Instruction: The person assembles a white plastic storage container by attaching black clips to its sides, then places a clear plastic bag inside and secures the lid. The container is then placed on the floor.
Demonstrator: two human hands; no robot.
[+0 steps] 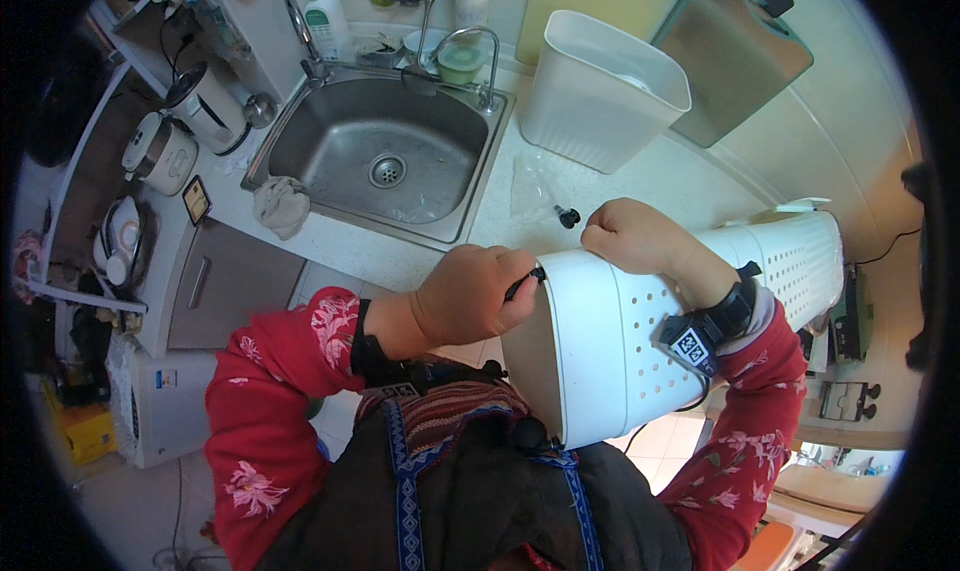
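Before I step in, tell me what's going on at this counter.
A person is handling a white perforated container tipped on its side. The left hand grips a small black piece at its rim. The right hand is curled closed by its upper side; whether it holds anything is hidden. Another black piece lies on the counter, near an upright white bin.

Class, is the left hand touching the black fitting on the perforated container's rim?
Touching. The head view shows the left hand pinching the black fitting between thumb and forefinger at the rim of the perforated white container.
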